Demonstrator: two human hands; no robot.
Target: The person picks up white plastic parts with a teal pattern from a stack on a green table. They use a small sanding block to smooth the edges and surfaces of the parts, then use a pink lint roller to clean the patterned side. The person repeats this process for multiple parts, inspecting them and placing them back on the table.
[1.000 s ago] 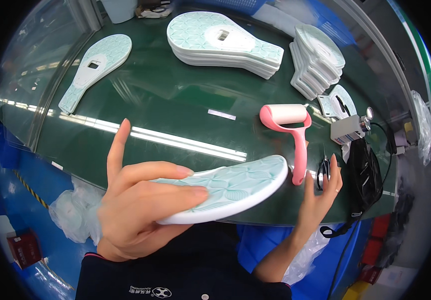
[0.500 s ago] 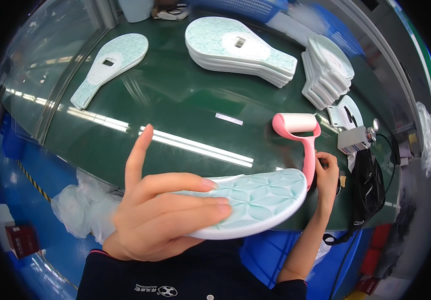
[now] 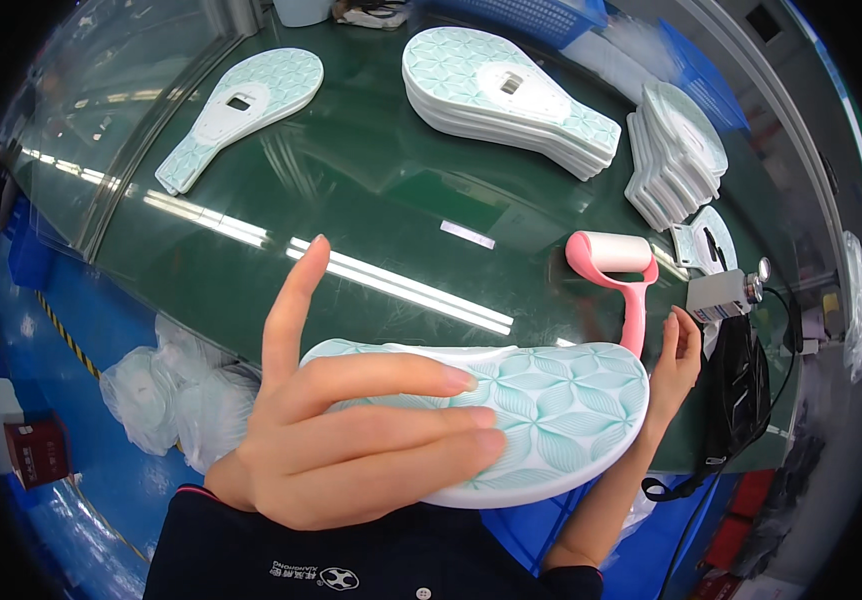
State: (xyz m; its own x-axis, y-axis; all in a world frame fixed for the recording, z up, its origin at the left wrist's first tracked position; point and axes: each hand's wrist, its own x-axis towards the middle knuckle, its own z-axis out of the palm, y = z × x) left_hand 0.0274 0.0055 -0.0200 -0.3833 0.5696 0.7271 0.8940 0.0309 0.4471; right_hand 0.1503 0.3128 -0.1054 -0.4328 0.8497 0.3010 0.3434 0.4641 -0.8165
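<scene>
Close in front of me, my left hand (image 3: 381, 430) lies over a white plastic shell panel (image 3: 581, 400) with a pale green leaf pattern and grips it. Its index finger points up and away from the panel; the thumb is hidden. Past the panel's right end, my right hand (image 3: 678, 365) is raised with thumb and fingers a little apart and nothing visible in them. Beside that hand is the pink handle of a sticky roller (image 3: 619, 254) with a white roll, resting on the green table. A silver-topped bottle (image 3: 719, 296) stands just beyond the right fingers.
A single paddle-shaped panel (image 3: 246, 110) lies far left on the green table (image 3: 371, 220). Stacked panels (image 3: 511, 100) sit at the back, with another stack (image 3: 676, 160) to their right. A black bag (image 3: 739, 400) lies at the right edge. Plastic bags (image 3: 186, 400) are on the floor left.
The panel in my left hand has tilted to show more of its patterned face. My right hand has shifted right, away from the roller handle, and its fingers have straightened somewhat.
</scene>
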